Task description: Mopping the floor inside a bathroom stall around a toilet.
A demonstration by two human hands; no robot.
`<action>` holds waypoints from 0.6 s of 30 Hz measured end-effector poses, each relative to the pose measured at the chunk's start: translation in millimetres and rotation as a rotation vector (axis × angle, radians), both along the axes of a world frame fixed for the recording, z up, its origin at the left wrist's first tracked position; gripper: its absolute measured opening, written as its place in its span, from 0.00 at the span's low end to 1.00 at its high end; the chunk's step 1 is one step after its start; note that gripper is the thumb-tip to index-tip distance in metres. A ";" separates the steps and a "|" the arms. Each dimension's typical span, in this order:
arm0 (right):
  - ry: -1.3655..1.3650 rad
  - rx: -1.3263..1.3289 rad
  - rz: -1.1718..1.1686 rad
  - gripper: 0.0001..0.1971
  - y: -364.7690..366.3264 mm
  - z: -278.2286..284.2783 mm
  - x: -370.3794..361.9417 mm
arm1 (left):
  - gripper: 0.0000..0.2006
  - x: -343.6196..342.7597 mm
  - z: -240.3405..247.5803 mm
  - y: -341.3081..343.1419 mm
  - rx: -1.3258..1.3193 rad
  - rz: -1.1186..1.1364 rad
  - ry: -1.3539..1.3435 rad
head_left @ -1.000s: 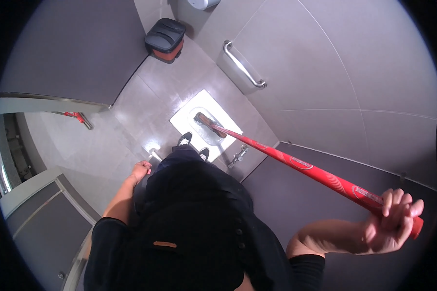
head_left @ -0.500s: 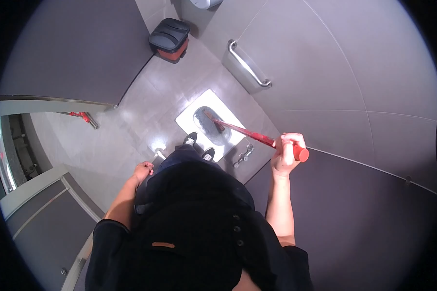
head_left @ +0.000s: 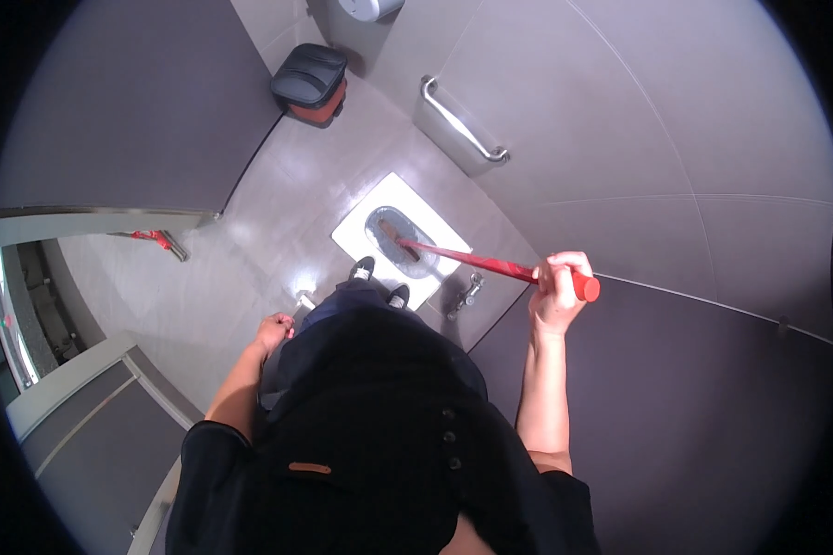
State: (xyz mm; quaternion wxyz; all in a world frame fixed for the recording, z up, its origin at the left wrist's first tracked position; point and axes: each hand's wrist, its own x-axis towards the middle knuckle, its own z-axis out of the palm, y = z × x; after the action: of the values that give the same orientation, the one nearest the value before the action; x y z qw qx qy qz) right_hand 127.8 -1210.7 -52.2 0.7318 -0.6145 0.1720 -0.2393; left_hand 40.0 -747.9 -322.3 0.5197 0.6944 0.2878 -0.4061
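Observation:
My right hand is wrapped round the top of a long red-handled brush, close to its round end cap. The handle slants down and left to a narrow brownish head, which lies inside the bowl of a squat toilet set in the floor. Grey, wet-looking surface shows in the bowl around the head. Beside my left thigh hangs my left hand, its fingers curled in with nothing visible in them. My dark shoes are at the near edge of the white toilet surround.
A metal grab bar is fixed to the right wall. By the far corner stands a bin with a black lid. A metal valve sits right of the toilet. Grey partitions flank me; a red-and-metal tool lies beyond the left one.
My right hand has shifted a little to the right with the handle. The brush head has moved slightly within the bowl. My left hand stays by my thigh.

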 end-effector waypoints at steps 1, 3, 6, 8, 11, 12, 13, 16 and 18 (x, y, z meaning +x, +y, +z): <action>-0.056 -0.014 0.017 0.02 2.0 7.0 -1.2 | 0.05 5.3 -2.0 -2.4 -0.015 0.018 0.005; -0.171 -0.028 0.091 0.03 21.4 28.1 -6.0 | 0.05 7.9 -3.0 -4.0 -0.017 0.012 -0.017; -0.097 -0.133 0.086 0.04 42.6 38.0 -13.0 | 0.05 13.7 10.1 -7.7 -0.003 -0.018 -0.011; -0.026 -0.210 0.073 0.04 47.4 6.6 -6.2 | 0.05 17.3 14.2 -11.4 0.003 -0.036 0.002; -0.054 -0.084 -0.034 0.05 33.6 -2.5 -12.3 | 0.05 14.9 17.9 -10.1 -0.047 0.011 0.002; -0.018 -0.041 -0.025 0.05 29.5 -1.5 -11.9 | 0.04 17.4 21.3 -12.7 -0.014 -0.039 0.003; -0.021 -0.043 -0.023 0.05 30.0 2.9 -10.6 | 0.04 22.0 25.6 -17.4 0.017 -0.088 0.000; -0.104 -0.025 -0.052 0.05 40.6 33.7 -5.0 | 0.05 12.0 8.5 -9.7 -0.054 0.051 0.016; -0.171 -0.038 -0.041 0.04 45.0 49.8 -3.0 | 0.05 15.1 10.7 -11.3 -0.031 0.027 -0.002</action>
State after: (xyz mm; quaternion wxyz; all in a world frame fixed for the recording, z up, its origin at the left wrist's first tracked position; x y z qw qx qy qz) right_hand 124.9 -1165.6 -2.3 0.7269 -0.6019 0.1169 -0.3091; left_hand 55.1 -759.2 -311.6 0.5361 0.6827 0.2904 -0.4028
